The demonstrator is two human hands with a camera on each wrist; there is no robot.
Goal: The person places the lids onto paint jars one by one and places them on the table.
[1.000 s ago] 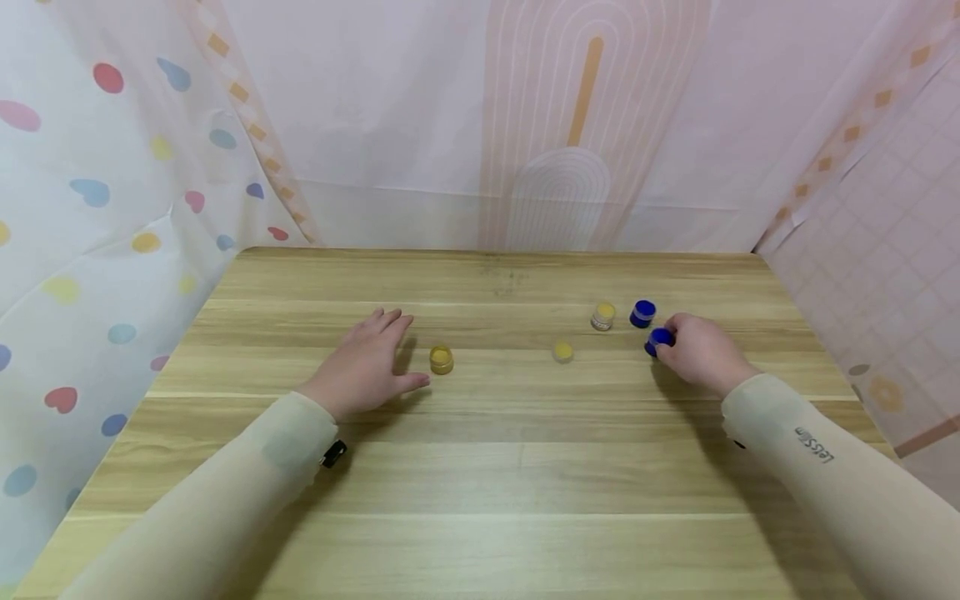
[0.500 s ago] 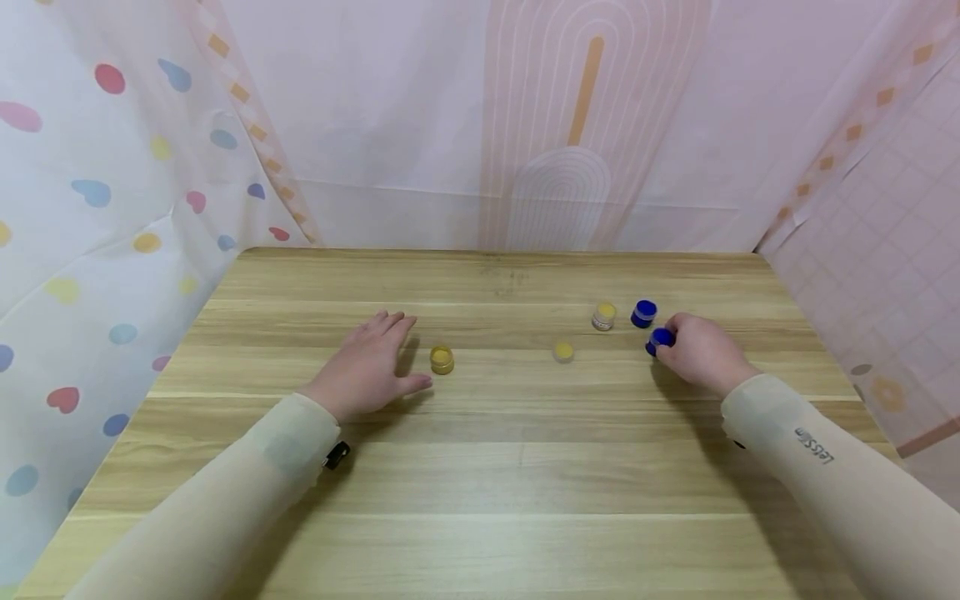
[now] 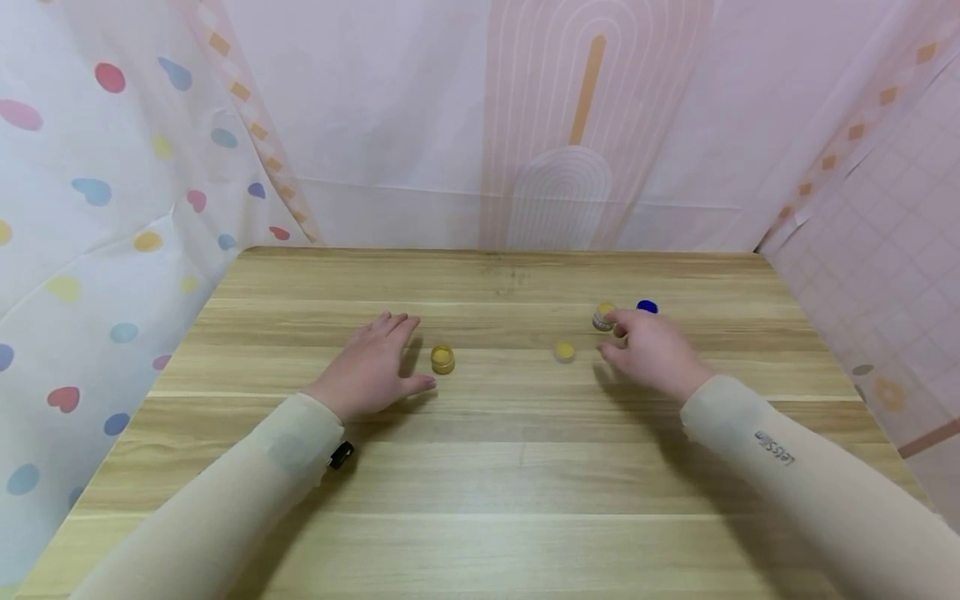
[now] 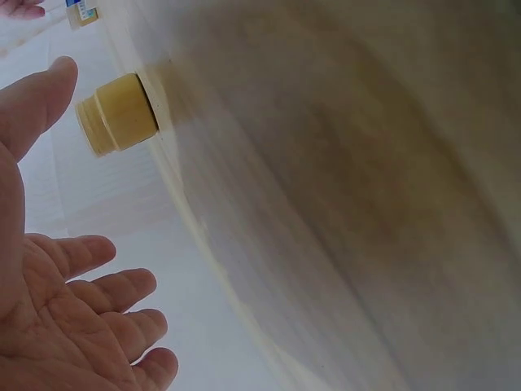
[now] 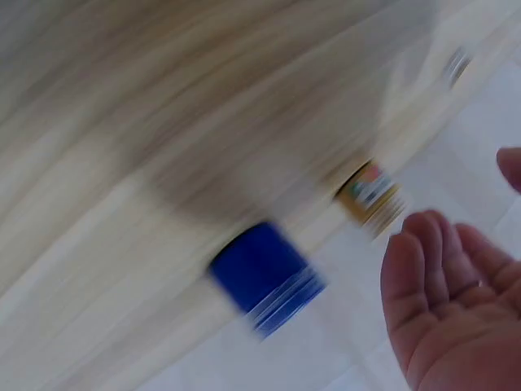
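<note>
My left hand (image 3: 367, 367) rests by the table with fingers spread and thumb beside a small gold paint jar (image 3: 442, 360), apart from it. In the left wrist view the same gold jar (image 4: 118, 114) stands near the thumb. My right hand (image 3: 656, 350) hovers with bent, loose fingers at a labelled yellow paint jar (image 3: 603, 318). The right wrist view shows a gap between those fingers and the yellow jar (image 5: 368, 197). A blue paint jar (image 5: 264, 277) stands close by; another blue top (image 3: 647, 307) shows behind the hand. A small yellow disc-like piece (image 3: 564, 352) lies left of the right hand.
The wood-grain table (image 3: 480, 475) runs back to a hanging patterned cloth (image 3: 390, 125). Dotted cloth (image 3: 112, 275) hangs at the left and checked cloth (image 3: 892, 250) at the right. A black clip-like item (image 3: 341, 455) sits at the left cuff.
My right hand has let go of the nearer blue jar and moved left to the yellow jar, now covering the spot where that blue jar stood. The left hand has stayed nearly still.
</note>
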